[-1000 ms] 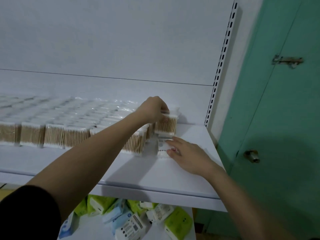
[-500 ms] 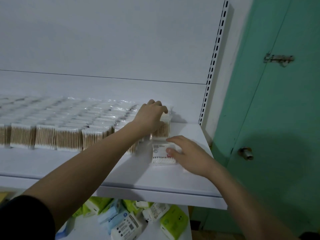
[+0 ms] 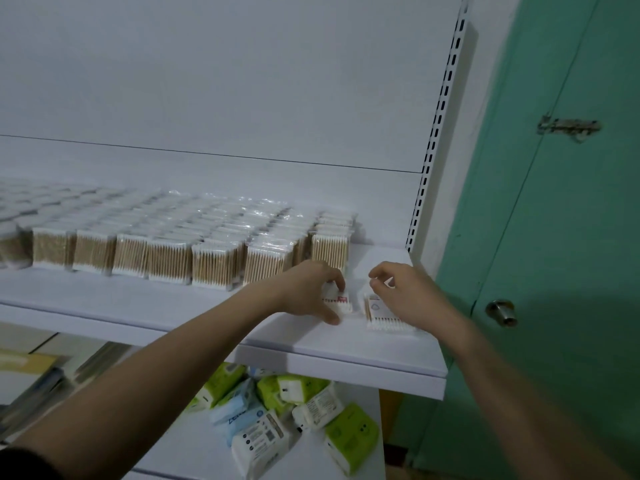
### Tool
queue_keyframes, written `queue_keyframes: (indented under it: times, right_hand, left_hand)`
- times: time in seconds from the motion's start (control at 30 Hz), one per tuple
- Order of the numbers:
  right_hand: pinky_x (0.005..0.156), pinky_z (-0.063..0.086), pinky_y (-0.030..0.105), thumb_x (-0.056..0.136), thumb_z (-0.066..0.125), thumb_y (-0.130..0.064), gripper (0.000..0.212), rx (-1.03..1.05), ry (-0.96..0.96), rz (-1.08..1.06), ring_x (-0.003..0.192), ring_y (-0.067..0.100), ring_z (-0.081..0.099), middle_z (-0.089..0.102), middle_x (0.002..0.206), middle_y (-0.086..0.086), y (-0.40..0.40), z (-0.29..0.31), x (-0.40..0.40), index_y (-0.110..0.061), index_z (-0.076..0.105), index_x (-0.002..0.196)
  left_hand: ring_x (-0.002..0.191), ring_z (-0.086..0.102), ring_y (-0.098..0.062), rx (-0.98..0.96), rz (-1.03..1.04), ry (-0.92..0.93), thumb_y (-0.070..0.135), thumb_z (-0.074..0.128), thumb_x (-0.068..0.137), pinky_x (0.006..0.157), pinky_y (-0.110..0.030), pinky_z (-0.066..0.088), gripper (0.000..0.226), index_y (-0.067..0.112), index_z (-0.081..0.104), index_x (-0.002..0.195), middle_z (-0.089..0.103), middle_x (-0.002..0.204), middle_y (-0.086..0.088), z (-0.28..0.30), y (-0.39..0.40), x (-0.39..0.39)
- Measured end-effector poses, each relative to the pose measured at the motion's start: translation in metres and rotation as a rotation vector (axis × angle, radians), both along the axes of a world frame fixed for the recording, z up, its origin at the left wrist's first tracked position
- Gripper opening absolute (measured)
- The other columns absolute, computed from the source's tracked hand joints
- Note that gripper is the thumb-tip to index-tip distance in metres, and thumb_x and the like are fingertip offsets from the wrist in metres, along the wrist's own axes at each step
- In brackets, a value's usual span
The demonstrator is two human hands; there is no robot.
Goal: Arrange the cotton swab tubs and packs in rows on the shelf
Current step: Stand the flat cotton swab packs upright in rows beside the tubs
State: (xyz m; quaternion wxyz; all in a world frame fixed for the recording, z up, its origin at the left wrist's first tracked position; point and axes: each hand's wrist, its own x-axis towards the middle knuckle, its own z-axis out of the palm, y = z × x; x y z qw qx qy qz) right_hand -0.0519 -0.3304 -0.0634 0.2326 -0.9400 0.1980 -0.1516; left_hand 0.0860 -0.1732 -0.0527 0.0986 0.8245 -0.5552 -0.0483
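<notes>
Clear packs of wooden cotton swabs [image 3: 166,251] stand upright in several rows across the white shelf [image 3: 194,306]; the rightmost row [image 3: 330,249] ends short of the shelf's right end. Two packs lie flat near the front right. My left hand [image 3: 311,289] grips the left flat pack [image 3: 341,301], which has a red label, with fingers curled over its top and thumb at its front. My right hand [image 3: 403,292] rests over the right flat pack [image 3: 379,313], fingers curled at its far edge; whether they pinch it is unclear.
A slotted white upright [image 3: 438,123] bounds the shelf on the right, with a green door [image 3: 571,237] and its knob [image 3: 500,311] beyond. The lower shelf holds a loose heap of green, blue and white tissue packs [image 3: 277,424].
My left hand came off the rightmost upright row and down onto a flat pack. My right hand shifted right to a second flat pack. The view moved closer.
</notes>
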Motion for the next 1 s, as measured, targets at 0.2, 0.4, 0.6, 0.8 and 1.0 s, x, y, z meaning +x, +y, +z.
queue_keyframes:
  times: [0.2, 0.4, 0.6, 0.8, 1.0]
  right_hand:
    - [0.090, 0.047, 0.032, 0.101, 0.048, -0.027, 0.025, -0.004, -0.118, 0.030, 0.108, 0.011, 0.055, 0.059, 0.119, -0.010, 0.000, -0.001, -0.002, -0.026, 0.059, 0.124]
    - [0.099, 0.044, 0.026, 0.095, 0.064, -0.021, 0.043, 0.149, -0.218, 0.165, 0.116, 0.004, 0.052, 0.054, 0.130, -0.015, 0.003, 0.005, 0.005, -0.029, 0.053, 0.136]
    - [0.085, 0.053, 0.026, 0.089, 0.072, -0.015, 0.015, 0.339, -0.299, 0.146, 0.091, 0.009, 0.066, 0.072, 0.095, -0.006, 0.008, 0.014, 0.027, -0.024, 0.071, 0.100]
    - [0.088, 0.057, 0.044, 0.087, 0.074, -0.015, 0.007, 0.415, -0.189, 0.025, 0.082, 0.021, 0.070, 0.072, 0.085, 0.003, 0.003, 0.005, 0.057, -0.019, 0.072, 0.092]
    - [0.085, 0.057, 0.043, 0.086, 0.075, -0.015, 0.017, 0.370, -0.118, -0.052, 0.078, 0.024, 0.071, 0.070, 0.079, 0.003, 0.005, -0.006, 0.084, -0.020, 0.059, 0.083]
  left_hand:
    - [0.094, 0.063, -0.014, -0.147, -0.021, -0.068, 0.032, 0.067, 0.089, 0.086, -0.029, 0.050, 0.029, 0.016, 0.069, 0.113, 0.071, 0.108, 0.000, 0.005, 0.010, -0.002]
    - [0.045, 0.048, 0.004, -0.431, 0.013, 0.245, 0.020, 0.064, 0.093, 0.050, -0.008, 0.035, 0.027, 0.012, 0.059, 0.068, 0.045, 0.046, 0.015, 0.042, 0.020, 0.003]
    - [0.068, 0.063, 0.000, -0.438, 0.002, 0.159, 0.032, 0.062, 0.093, 0.065, -0.015, 0.047, 0.022, 0.015, 0.073, 0.102, 0.066, 0.072, 0.020, 0.056, 0.012, 0.019]
    - [0.085, 0.055, -0.008, -0.309, 0.046, -0.075, 0.023, 0.076, 0.082, 0.076, -0.018, 0.041, 0.036, 0.016, 0.068, 0.115, 0.067, 0.108, 0.002, 0.050, -0.019, 0.049]
    - [0.094, 0.061, -0.019, -0.191, 0.098, -0.186, 0.007, 0.071, 0.081, 0.083, -0.031, 0.049, 0.032, 0.016, 0.068, 0.112, 0.068, 0.107, -0.004, 0.033, -0.041, 0.072]
